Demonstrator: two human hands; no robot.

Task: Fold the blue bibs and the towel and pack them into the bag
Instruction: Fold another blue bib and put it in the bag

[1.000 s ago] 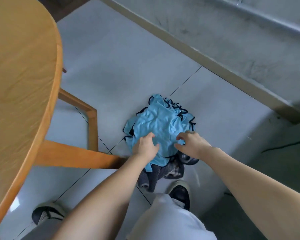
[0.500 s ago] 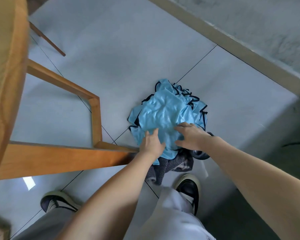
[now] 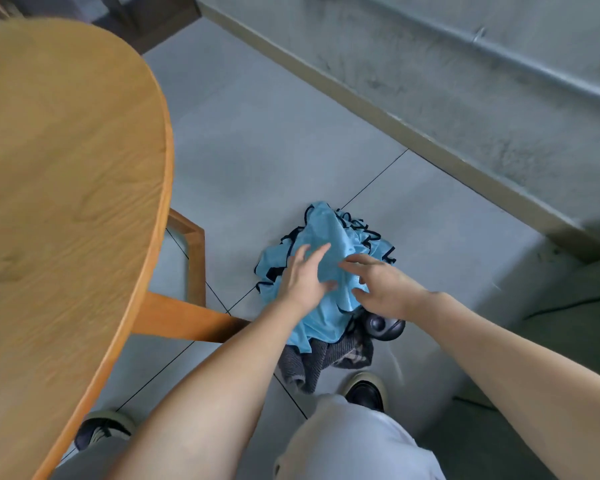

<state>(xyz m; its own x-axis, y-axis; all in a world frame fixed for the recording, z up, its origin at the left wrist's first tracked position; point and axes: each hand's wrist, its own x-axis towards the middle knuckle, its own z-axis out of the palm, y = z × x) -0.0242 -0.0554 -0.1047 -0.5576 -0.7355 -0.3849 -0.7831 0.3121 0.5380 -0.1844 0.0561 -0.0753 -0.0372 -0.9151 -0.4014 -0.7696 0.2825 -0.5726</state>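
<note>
While blue bibs [image 3: 326, 258] lie heaped unfolded | left hand [image 3: 303, 277] spread, right hand [image 3: 383, 287] loosely curled, neither gripping | towel [image 3: 321, 362] beneath | nothing folded, bag unseen

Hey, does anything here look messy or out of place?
Yes. The blue bibs lie crumpled in a heap on the floor, not folded, on top of a grey towel bunched under them. A dark round thing pokes out beside the heap; I cannot tell what it is.
</note>
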